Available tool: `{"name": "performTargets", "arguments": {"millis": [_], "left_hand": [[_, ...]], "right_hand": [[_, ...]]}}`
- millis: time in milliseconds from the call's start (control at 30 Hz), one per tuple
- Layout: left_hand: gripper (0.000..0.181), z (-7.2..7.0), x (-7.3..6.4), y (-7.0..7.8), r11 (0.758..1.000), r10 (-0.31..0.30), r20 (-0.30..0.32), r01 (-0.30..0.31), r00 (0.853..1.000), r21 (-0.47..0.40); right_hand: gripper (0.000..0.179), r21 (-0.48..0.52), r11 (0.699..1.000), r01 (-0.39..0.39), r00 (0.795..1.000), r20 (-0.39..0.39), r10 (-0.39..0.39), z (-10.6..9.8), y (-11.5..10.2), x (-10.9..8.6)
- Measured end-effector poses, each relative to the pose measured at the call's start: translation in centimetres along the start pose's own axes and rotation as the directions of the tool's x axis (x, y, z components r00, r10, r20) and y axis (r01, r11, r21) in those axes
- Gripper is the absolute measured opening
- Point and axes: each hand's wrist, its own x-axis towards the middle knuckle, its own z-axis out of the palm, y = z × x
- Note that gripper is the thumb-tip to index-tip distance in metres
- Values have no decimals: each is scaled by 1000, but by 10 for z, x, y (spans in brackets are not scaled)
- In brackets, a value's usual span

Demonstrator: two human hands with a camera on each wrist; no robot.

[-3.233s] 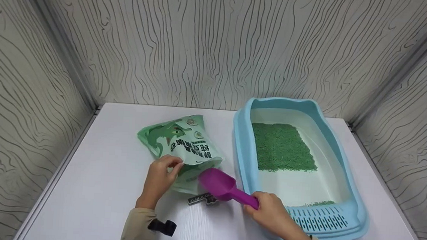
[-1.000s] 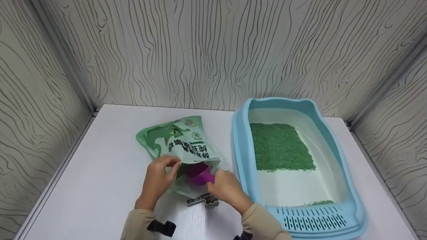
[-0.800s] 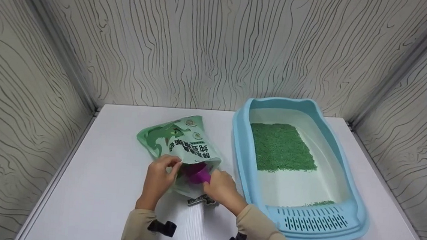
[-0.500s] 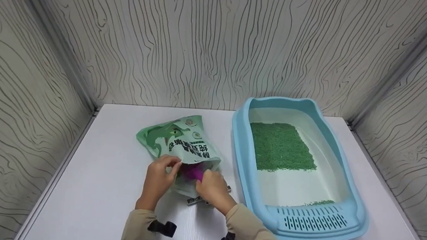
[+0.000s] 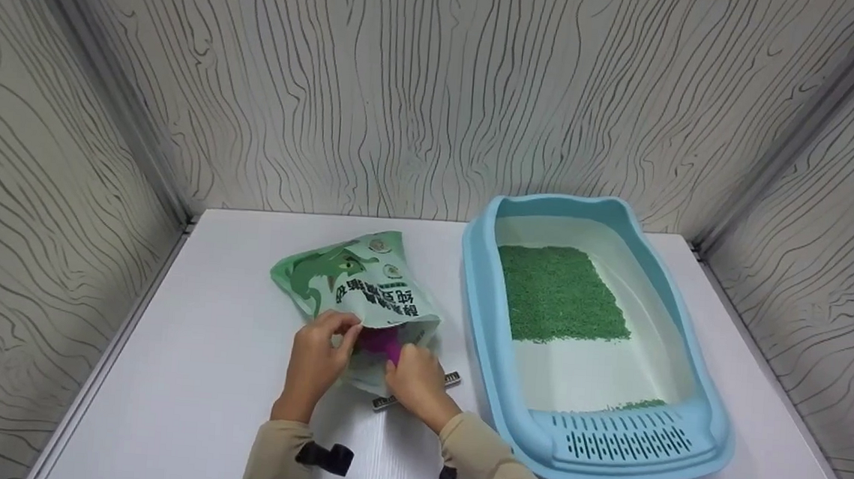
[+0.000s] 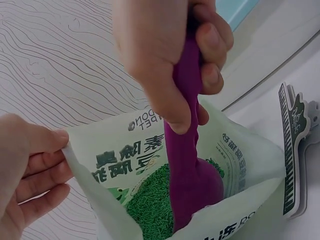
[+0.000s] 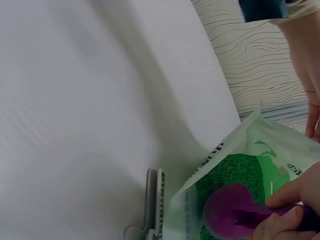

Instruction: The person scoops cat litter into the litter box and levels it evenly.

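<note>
A pale green bag of cat litter (image 5: 353,276) lies on the table with its mouth toward me. At its upper lip, my left hand (image 5: 317,356) pinches the edge and keeps the mouth apart. My right hand (image 5: 419,380) grips the handle of a purple scoop (image 6: 192,170), whose bowl is inside the bag. In the left wrist view, green pellets (image 6: 152,205) lie beside the scoop within the bag. How much the bowl holds cannot be seen. A flat clip (image 5: 452,379) with a ruler-like edge rests by the bag mouth, partly hidden by my right hand.
To the right stands a light blue litter box (image 5: 479,303) with a slotted front ledge. A patch of green pellets (image 5: 562,294) covers its far part, and a thin strip lies near its front. Patterned walls (image 5: 437,97) enclose the white table (image 5: 202,344).
My right hand has moved left with the scoop, from beside the box to the bag mouth, and the scoop has gone deeper inside. My left hand stays on the bag's edge.
</note>
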Motion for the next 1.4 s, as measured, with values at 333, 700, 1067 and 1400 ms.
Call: {"name": "performTargets", "arguments": {"millis": [333, 700, 1067, 1400], "left_hand": [[6, -1, 0, -2, 1000, 18, -18, -18, 1000, -10], [6, 1, -1, -1, 1000, 3, -9, -3, 1000, -23], [5, 1, -1, -2, 1000, 8, 4, -8, 1000, -18], [4, -1, -1, -2, 999, -29, 20, 29, 999, -21]], "right_hand": [[17, 68, 997, 24, 998, -52, -20, 14, 7, 0], [17, 96, 995, 22, 997, -81, -14, 25, 12, 3], [16, 101, 994, 48, 995, -90, -39, 29, 15, 8], [17, 119, 992, 49, 995, -93, -38, 39, 19, 6]]}}
